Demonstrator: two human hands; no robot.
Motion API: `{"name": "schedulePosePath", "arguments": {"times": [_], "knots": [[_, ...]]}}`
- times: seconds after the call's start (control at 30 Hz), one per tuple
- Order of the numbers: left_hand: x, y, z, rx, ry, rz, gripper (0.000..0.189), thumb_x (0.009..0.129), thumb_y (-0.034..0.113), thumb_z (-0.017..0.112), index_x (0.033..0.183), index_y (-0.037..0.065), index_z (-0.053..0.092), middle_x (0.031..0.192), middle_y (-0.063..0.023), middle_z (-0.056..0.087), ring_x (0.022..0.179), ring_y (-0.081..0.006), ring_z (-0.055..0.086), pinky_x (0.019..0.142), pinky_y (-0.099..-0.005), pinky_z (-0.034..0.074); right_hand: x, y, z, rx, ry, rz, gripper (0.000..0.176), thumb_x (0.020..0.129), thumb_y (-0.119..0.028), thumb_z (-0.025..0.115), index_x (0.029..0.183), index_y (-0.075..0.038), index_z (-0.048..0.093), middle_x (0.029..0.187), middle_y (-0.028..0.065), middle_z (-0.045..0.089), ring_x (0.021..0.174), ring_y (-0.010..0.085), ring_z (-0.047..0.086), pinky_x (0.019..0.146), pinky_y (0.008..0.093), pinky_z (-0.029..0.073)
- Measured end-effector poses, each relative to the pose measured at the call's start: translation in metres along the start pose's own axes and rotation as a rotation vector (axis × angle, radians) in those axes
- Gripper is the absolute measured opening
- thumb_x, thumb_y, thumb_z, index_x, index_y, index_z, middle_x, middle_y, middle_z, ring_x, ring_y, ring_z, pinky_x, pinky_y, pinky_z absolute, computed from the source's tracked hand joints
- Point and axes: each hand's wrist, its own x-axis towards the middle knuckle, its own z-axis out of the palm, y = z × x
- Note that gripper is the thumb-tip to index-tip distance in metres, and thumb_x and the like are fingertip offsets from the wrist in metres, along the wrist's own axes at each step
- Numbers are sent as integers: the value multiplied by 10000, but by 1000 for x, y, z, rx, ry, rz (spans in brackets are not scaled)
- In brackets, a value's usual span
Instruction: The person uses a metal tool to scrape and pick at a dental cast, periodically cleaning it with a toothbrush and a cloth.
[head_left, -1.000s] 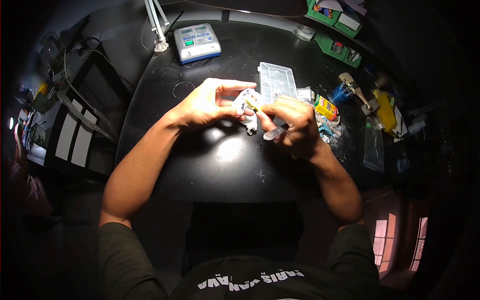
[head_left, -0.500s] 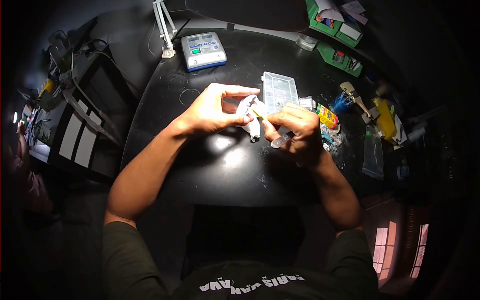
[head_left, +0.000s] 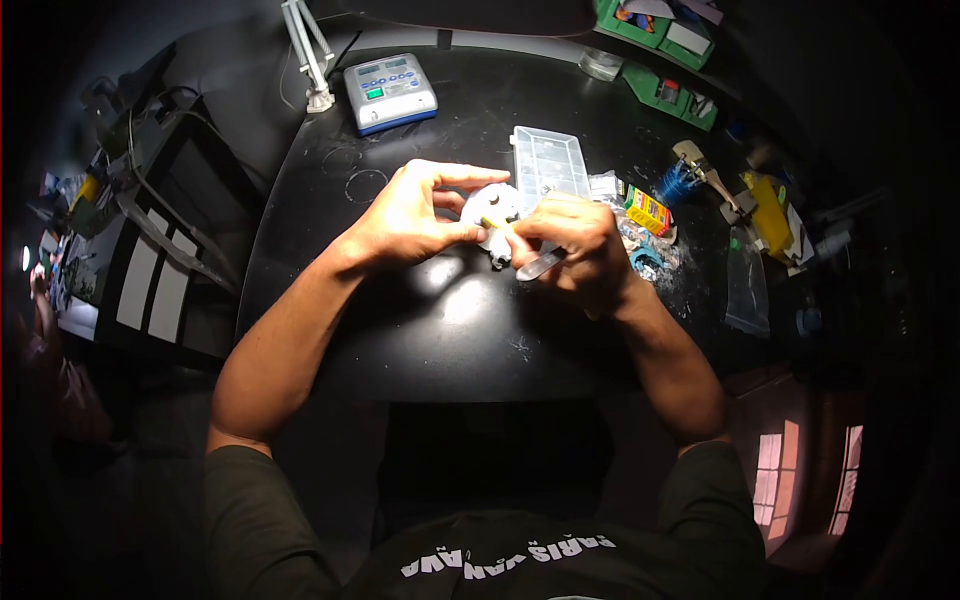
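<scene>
At the far left edge of my head view, another person's arm (head_left: 44,302) shows dimly beside a cluttered bench. Coming rightward, I have the white lamp arm (head_left: 311,58) at the back of the black table (head_left: 410,345), then a grey-and-blue device (head_left: 392,92) with a lit green patch.

My left hand (head_left: 400,218) comes next, its thumb and fingers curved around the left side of the white piece (head_left: 482,205), index finger reaching out straight along the top. I have that piece raised over the middle of the table, between both hands. It looks matt and bright under the light, rounded and lumpy in its upper part, with a small dark spot near the top. A narrower portion hangs below, ending in a rough, dark-speckled tip. Its right side is partly hidden by my fingers, and I cannot tell what it is made of.

A thin yellow tool (head_left: 492,222) lies against its face, slanting down into my right hand (head_left: 580,240), which pinches it between thumb and curled fingers. A pale, flat, rounded strip (head_left: 541,264) juts out below those fingers; whether it joins the yellow tool, I cannot tell.

Behind that hand sits a clear divided box (head_left: 550,158). Farther right are a yellow-and-red carton (head_left: 649,213), green bins (head_left: 668,98) and a clear bag (head_left: 746,290).
</scene>
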Motion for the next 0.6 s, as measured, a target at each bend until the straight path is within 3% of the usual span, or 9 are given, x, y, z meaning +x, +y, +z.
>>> {"name": "schedulePosePath", "arguments": {"times": [0.13, 0.3, 0.47, 0.6], "knots": [[0, 4, -2, -150, 58, -180, 629, 852, -89, 754, 1449, 30, 595, 1326, -163, 676, 1135, -222, 701, 1016, -359, 577, -8, 4, 0, 60, -130, -9, 143, 741, -125, 770, 728, -80, 635, 695, 80, 633, 655, 291, 641, 615, 398, 515], [1, -12, -8, -401, 159, -176, 673, 901, 47, 805, 1492, -9, 488, 1339, -190, 645, 1152, -278, 711, 1002, -388, 603, -10, -8, -1, 77, -283, 21, 179, 750, -212, 780, 736, -102, 640, 728, 88, 657, 727, 318, 683, 651, 450, 543], [2, -3, -6, -540, 186, -213, 652, 911, 76, 789, 1474, -22, 476, 1337, -205, 643, 1181, -302, 698, 1020, -398, 593, -12, -18, 3, 59, -429, 53, 142, 680, -120, 750, 782, -72, 664, 779, 99, 683, 798, 345, 701, 679, 466, 566], [2, 5, -3, -633, 195, -230, 608, 934, 21, 717, 1481, -25, 456, 1336, -214, 637, 1183, -334, 695, 1030, -415, 592, -10, -20, 2, 73, -479, 115, 153, 708, -142, 765, 791, -70, 659, 795, 113, 673, 785, 351, 695, 674, 470, 562]]}}
